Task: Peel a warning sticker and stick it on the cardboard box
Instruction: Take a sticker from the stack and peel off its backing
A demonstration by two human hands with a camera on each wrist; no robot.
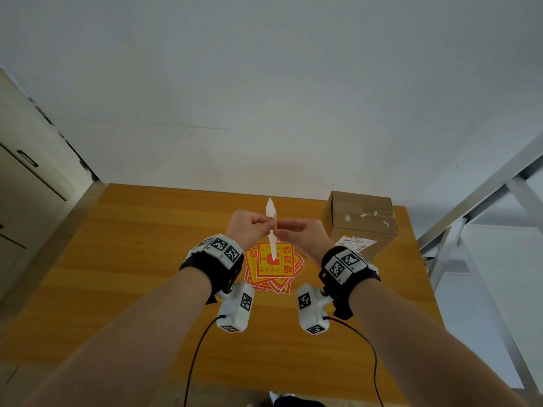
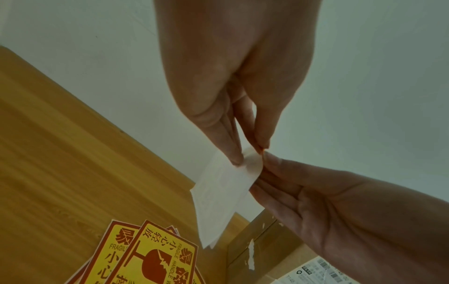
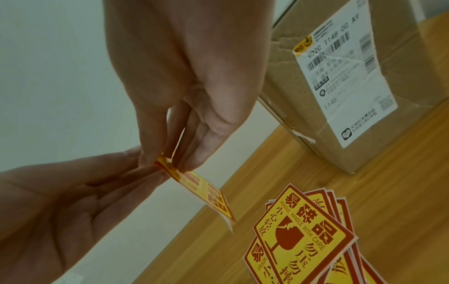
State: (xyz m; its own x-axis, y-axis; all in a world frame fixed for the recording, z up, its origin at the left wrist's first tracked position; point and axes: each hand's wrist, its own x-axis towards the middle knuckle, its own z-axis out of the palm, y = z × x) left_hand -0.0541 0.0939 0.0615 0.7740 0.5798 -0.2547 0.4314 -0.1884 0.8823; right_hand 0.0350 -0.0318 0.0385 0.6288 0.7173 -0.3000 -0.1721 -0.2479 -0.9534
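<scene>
I hold one warning sticker upright and edge-on above the table, between both hands. Its white backing faces the left wrist view; its yellow and red printed face faces the right wrist view. My left hand pinches the sticker's edge between thumb and fingers. My right hand pinches the same spot from the other side, fingertips nearly touching the left's. The cardboard box stands on the table at the right rear, apart from both hands, with a white shipping label on its near side.
A fanned pile of more warning stickers lies on the wooden table, under my hands. A pale cabinet stands at the left, a grey metal frame at the right, and a white wall behind.
</scene>
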